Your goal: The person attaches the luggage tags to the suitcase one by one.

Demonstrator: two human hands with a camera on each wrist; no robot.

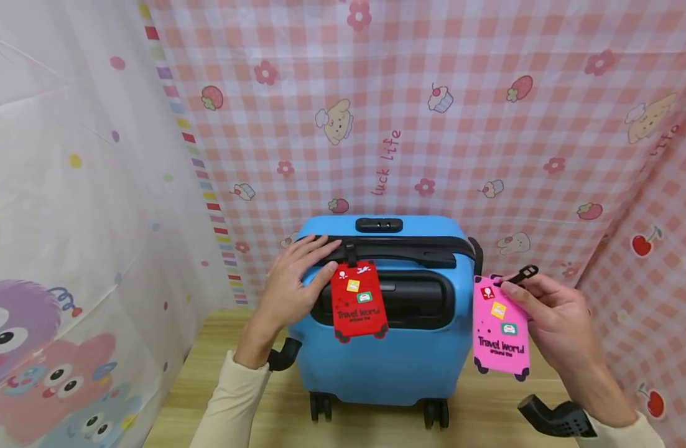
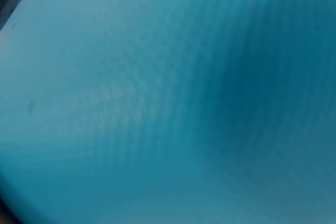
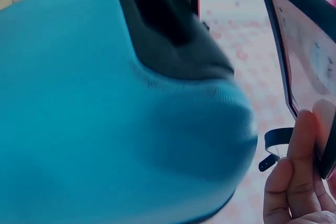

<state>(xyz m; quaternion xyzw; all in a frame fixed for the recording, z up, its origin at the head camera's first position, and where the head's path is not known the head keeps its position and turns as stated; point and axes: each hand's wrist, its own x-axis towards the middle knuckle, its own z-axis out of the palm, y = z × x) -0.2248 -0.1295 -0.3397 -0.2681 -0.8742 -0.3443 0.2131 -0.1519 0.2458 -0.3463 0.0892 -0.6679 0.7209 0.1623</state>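
Back wall: pink-and-white checked cloth [image 1: 410,37] printed with flowers [image 1: 358,15], strawberries [image 1: 213,98], cupcakes [image 1: 440,99], puppies [image 1: 337,121] and "luck life" lettering [image 1: 389,162]
Left edge: strip of multicoloured blocks [image 1: 198,163], running downward
Left wall: white, creased cloth [image 1: 51,155] with coloured dots and cartoon creatures [image 1: 32,311] low down
Right wall: similar checks, with cherries [image 1: 643,244]
Underneath: pale wood-grain surface [image 1: 208,348]
Light: bright, soft, fairly even
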